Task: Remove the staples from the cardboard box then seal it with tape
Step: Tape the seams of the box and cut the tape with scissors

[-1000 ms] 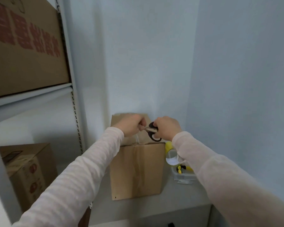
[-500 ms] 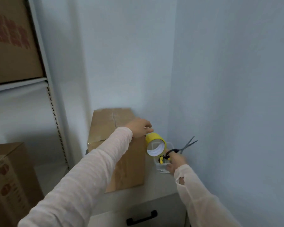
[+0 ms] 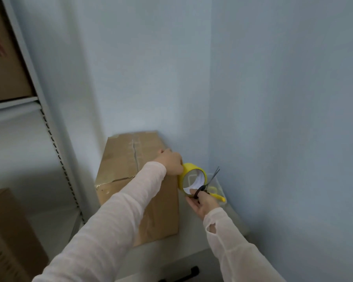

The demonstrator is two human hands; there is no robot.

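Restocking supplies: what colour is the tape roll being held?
The tape roll is yellow, white inside; head view.

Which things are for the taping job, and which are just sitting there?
For the job: box, tape in the left hand, scissors in the right hand.
Just lying about: clear tub, top box on the shelf, low box.

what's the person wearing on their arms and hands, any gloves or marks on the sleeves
Both arms wear long, thin, off-white knit sleeves to the wrist. The right sleeve has a small hole near its cuff; the left sleeve shows none. The left hand and right hand are bare, without gloves.
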